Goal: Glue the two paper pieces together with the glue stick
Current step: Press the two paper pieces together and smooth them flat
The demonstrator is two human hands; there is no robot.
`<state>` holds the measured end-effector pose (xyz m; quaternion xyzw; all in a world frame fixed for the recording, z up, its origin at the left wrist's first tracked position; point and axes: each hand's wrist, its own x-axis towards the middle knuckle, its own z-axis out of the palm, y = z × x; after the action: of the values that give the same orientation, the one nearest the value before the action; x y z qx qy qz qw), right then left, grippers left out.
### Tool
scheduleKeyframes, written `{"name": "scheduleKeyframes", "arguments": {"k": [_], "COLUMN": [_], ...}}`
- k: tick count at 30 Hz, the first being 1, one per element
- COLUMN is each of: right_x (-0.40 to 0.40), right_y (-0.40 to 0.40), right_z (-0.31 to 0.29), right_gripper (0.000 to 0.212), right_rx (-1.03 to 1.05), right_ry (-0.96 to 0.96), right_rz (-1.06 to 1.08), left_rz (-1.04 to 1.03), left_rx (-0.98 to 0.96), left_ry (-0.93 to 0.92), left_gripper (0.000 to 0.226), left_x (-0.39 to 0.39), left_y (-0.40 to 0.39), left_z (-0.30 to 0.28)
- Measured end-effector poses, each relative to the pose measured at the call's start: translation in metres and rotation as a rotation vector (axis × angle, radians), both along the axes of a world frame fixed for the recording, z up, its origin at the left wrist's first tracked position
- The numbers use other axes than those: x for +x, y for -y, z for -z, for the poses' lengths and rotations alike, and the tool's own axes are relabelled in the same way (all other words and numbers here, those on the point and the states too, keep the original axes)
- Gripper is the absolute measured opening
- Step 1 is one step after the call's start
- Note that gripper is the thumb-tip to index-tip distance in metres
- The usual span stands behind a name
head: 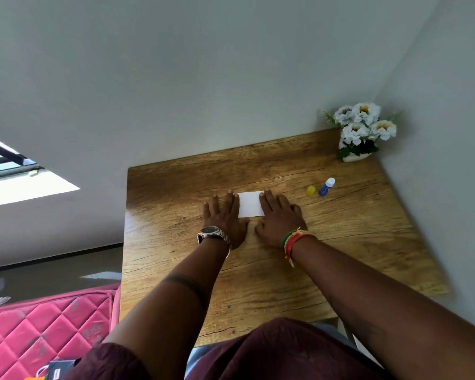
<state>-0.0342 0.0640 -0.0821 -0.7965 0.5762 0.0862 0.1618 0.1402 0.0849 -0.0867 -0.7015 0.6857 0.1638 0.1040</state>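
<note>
Table (258, 270), wood-grain, is serving as the pressing surface and bearing every item listed; all places below are given from the paper.

Left hand (225, 215), wearing a watch, is lying flat with fingers straight on the paper's left edge, holding nothing, likely pinning that side so the sheets cannot slide.

Right hand (279, 218), wearing a striped wristband, is lying flat the same way on the paper's right edge, fingers extended, gripping nothing.

Flower pot (359, 133) is standing well beyond the paper, in the far right corner, out of the working area.

Paper (250, 204), white, is lying flat between the two hands; only one rectangle is showing, so the two pieces are probably stacked and being pressed to bond.

Glue stick (327, 187), blue, is sitting uncapped to the paper's right, apart from it.

Cap (310, 190), yellow, is resting between paper and glue stick, just beside the stick.
</note>
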Motion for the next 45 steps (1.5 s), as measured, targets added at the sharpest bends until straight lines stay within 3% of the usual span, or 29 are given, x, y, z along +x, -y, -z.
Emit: {"name": "scheduleKeyframes", "arguments": {"k": [11,24,32,45], "right_x": [-0.02,-0.005,0.008,0.005], "right_y": [-0.025,-0.026,-0.027,-0.027], "right_z": [0.018,0.005,-0.001,-0.004], "right_gripper": [0.069,0.082,0.073,0.083], "right_rx": [-0.087,-0.006,0.031,0.076], "right_ry": [0.075,0.055,0.05,0.082], "right_rz": [-0.059,0.157,-0.007,0.039], "left_rz": [0.032,-0.056,-0.04,-0.218], "left_rx": [-0.02,0.095,0.074,0.106], "left_ry": [-0.078,-0.032,-0.05,-0.048], "left_gripper": [0.071,0.098,0.081,0.102], "left_x": [-0.015,-0.006,-0.009,-0.02], "left_y": [-0.03,-0.026,-0.035,-0.047], "left_z": [0.014,0.003,0.009,-0.011]}}
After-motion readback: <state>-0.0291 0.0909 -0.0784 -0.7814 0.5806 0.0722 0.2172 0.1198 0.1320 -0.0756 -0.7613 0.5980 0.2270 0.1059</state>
